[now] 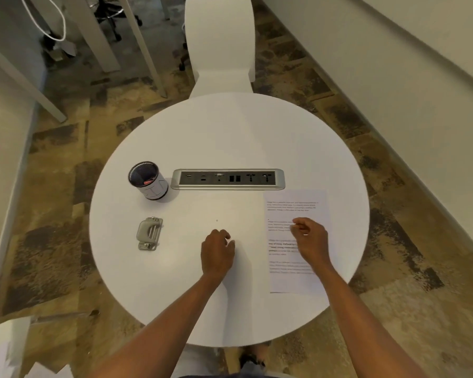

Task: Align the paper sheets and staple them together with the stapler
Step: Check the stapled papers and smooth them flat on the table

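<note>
1. Paper sheets (295,241) lie on the right side of the round white surface (230,137), just below the power strip (228,179). Looks like one neat stack; can't tell how many sheets or whether the edges are flush.
2. Right hand (310,237) sits on top of the sheets, grip curled loosely, fingertips down on the page, clamped on nothing.
3. Left hand (217,252) rests on bare surface beside the sheets, grip loosely closed and holding nothing.
4. Stapler (149,233) sits well apart on the left, below the mesh cup (147,180), untouched.
5. Step in hand, as I read it: gather and square the stack. Bring the left hand to the opposite edge, lift the sheets, tap them on the surface on two sides.
6. Keep a pinch on one corner while fetching the stapler, or the sheets will likely slip.
</note>
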A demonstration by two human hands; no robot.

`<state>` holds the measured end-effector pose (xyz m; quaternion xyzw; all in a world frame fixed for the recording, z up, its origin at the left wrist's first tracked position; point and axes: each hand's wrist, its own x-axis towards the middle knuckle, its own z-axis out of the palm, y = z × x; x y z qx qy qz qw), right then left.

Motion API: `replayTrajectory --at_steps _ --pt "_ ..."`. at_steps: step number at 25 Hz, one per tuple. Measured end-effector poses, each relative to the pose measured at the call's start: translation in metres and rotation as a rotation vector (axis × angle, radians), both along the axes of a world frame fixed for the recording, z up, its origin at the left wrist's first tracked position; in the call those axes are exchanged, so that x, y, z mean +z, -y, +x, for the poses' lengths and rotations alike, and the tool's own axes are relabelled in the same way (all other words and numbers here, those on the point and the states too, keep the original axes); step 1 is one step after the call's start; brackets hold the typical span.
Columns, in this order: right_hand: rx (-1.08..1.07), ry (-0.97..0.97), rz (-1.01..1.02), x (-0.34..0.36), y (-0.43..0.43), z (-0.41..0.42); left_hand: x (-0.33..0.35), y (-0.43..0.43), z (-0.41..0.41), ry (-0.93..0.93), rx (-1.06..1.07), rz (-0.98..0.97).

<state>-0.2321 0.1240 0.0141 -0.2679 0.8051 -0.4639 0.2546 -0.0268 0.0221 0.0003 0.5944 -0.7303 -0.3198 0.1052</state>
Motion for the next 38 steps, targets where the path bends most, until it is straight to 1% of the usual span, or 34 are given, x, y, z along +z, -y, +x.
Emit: replayTrajectory --at_steps 2,4,7,10,17,20,23,26,29,33,35,36,38 --pt "0.110 0.033 0.018 -0.003 0.020 0.025 -0.005 0.007 0.025 0.010 -0.024 -0.040" --pt "0.204 0.042 0.040 -0.008 0.041 0.049 -0.012 0.015 0.046 0.024 -0.067 -0.003" --pt "0.301 -0.022 0.090 -0.016 0.067 0.078 -0.021 0.024 0.064 0.086 -0.195 0.018" --pt "0.369 -0.065 0.164 -0.023 0.090 0.096 -0.024 0.032 0.071 0.116 -0.303 -0.047" --pt "0.500 -0.237 0.259 -0.030 0.137 0.125 -0.019 0.049 0.073 0.226 -0.586 -0.294" --pt "0.570 -0.362 0.334 -0.032 0.147 0.131 -0.016 0.055 0.074 0.255 -0.668 -0.327" --pt "0.578 -0.454 0.369 -0.033 0.152 0.135 -0.014 0.060 0.073 0.343 -0.807 -0.331" --pt "0.587 -0.552 0.405 -0.033 0.155 0.138 -0.011 0.062 0.070 0.404 -0.902 -0.343" --pt "0.604 -0.626 0.440 -0.033 0.159 0.142 -0.010 0.062 0.070 0.439 -0.938 -0.388" --pt "0.655 -0.713 0.471 -0.032 0.159 0.144 -0.015 0.058 0.071 0.436 -0.942 -0.419" --pt "0.664 -0.751 0.482 -0.034 0.155 0.145 -0.020 0.056 0.071 0.422 -0.970 -0.480" --pt "0.674 -0.754 0.498 -0.035 0.153 0.145 -0.021 0.055 0.072 0.408 -0.975 -0.503" --pt "0.681 -0.723 0.533 -0.040 0.150 0.143 -0.022 0.057 0.073 0.388 -0.979 -0.459"
